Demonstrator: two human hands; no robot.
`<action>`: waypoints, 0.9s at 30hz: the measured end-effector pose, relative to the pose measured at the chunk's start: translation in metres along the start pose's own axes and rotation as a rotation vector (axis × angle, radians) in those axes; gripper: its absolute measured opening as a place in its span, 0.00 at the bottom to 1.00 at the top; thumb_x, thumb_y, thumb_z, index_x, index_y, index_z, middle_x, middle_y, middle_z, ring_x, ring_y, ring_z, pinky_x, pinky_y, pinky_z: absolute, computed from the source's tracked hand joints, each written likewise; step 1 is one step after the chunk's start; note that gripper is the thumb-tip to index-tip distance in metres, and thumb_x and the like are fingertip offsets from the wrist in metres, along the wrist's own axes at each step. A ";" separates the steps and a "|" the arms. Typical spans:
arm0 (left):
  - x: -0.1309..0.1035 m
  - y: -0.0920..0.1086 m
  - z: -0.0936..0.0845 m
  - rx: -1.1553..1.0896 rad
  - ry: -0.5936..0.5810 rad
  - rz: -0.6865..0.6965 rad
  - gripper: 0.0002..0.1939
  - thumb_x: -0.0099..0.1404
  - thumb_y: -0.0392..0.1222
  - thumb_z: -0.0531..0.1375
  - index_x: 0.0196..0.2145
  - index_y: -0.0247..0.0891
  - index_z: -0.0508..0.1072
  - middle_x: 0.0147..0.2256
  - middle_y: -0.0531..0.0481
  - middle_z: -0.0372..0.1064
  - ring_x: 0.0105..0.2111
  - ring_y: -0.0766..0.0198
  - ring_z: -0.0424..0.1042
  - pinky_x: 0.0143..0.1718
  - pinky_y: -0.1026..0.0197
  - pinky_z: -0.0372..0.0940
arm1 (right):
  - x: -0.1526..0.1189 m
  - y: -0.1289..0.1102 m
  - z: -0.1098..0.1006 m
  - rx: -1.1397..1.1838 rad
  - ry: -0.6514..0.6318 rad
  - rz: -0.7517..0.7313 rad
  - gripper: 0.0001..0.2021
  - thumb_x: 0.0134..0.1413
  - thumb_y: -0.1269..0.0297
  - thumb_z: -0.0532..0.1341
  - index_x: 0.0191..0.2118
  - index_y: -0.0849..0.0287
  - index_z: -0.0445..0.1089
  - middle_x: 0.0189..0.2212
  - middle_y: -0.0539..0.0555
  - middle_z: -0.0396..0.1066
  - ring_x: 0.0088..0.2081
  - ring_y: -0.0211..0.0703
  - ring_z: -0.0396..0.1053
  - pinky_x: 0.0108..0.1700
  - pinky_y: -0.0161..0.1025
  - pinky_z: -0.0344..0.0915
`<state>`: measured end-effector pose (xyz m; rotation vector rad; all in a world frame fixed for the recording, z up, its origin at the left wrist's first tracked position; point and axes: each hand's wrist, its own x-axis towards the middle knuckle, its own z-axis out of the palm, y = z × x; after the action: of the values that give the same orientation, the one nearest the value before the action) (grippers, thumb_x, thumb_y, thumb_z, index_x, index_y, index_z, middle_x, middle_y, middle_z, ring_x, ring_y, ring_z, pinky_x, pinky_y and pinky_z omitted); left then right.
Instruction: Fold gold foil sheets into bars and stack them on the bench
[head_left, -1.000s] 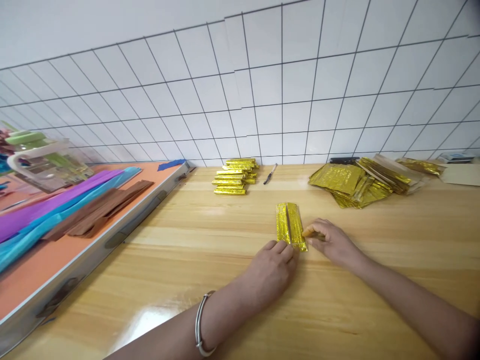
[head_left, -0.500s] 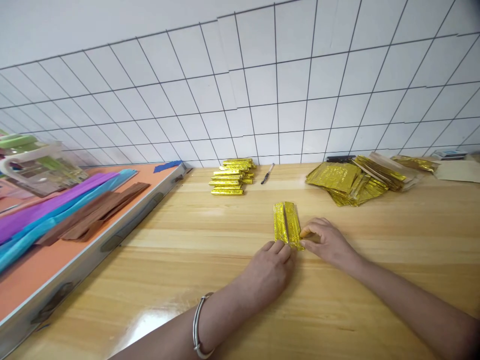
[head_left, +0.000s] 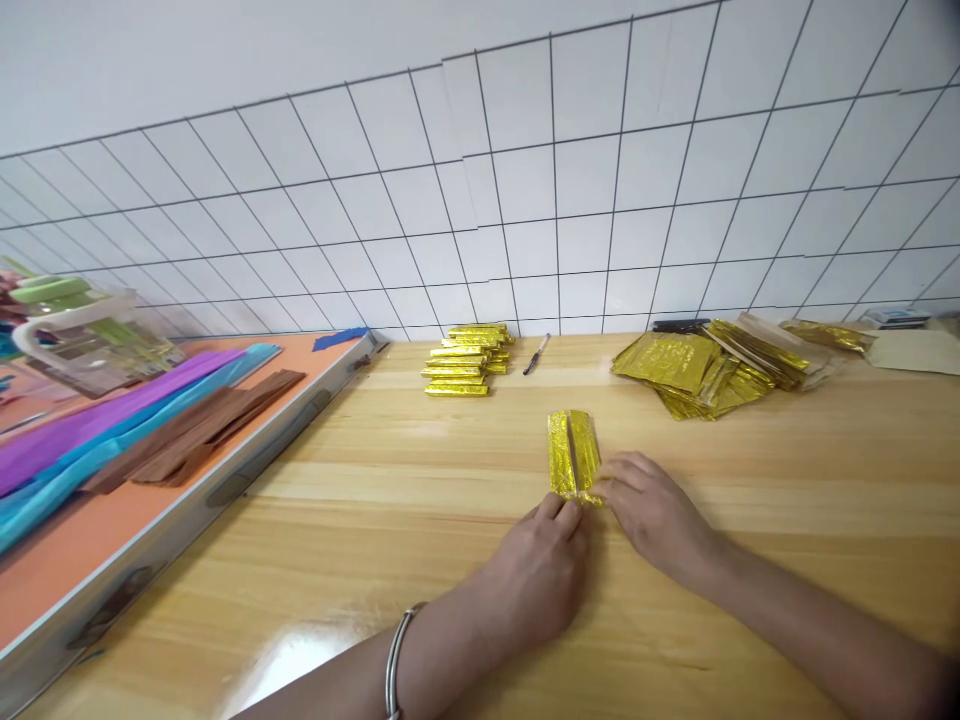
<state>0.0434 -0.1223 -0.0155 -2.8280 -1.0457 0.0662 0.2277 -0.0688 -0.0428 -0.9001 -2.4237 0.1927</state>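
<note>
A shiny gold foil sheet (head_left: 559, 452), its two sides folded in so they nearly meet at a narrow middle gap, lies on the wooden table (head_left: 360, 500). My left hand (head_left: 544, 560), with a silver bangle at the wrist, pinches the sheet's near edge. At the near right corner, the bent fingers of my right hand (head_left: 652, 505) are closed on the same sheet. The fingertips of both hands are partly hidden.
Folded gold strips (head_left: 457, 370) are stacked near the tiled wall, beside a pen (head_left: 536, 355). Flat gold sheets (head_left: 675, 365) lie in a pile at the back right. An orange board (head_left: 247, 425) on the left bears brown, blue and purple paper and a clear container (head_left: 97, 345).
My right hand has moved slightly left and its fingers have closed more on the near right corner. The whole view has shifted a little.
</note>
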 end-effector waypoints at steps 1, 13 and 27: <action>0.000 0.000 0.000 0.002 -0.002 0.008 0.12 0.65 0.38 0.49 0.35 0.32 0.71 0.37 0.42 0.66 0.42 0.55 0.61 0.44 0.53 0.60 | -0.002 -0.002 0.001 -0.010 -0.017 -0.055 0.13 0.55 0.77 0.51 0.44 0.61 0.69 0.42 0.56 0.70 0.46 0.44 0.62 0.51 0.45 0.59; -0.028 0.011 0.007 0.101 0.088 -0.057 0.22 0.67 0.40 0.45 0.55 0.23 0.60 0.56 0.32 0.56 0.58 0.49 0.53 0.55 0.50 0.52 | -0.004 -0.006 -0.005 -0.106 -0.156 -0.149 0.17 0.57 0.73 0.52 0.51 0.56 0.66 0.45 0.53 0.71 0.45 0.43 0.66 0.49 0.45 0.63; -0.022 0.008 0.004 0.072 0.090 -0.141 0.25 0.70 0.44 0.40 0.57 0.23 0.56 0.55 0.30 0.56 0.57 0.49 0.54 0.49 0.53 0.57 | 0.006 -0.015 -0.014 -0.103 -0.272 -0.118 0.16 0.57 0.70 0.52 0.51 0.59 0.65 0.44 0.57 0.69 0.44 0.48 0.64 0.46 0.49 0.65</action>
<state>0.0320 -0.1423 -0.0208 -2.6585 -1.1934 -0.0361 0.2229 -0.0768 -0.0241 -0.8164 -2.7521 0.1566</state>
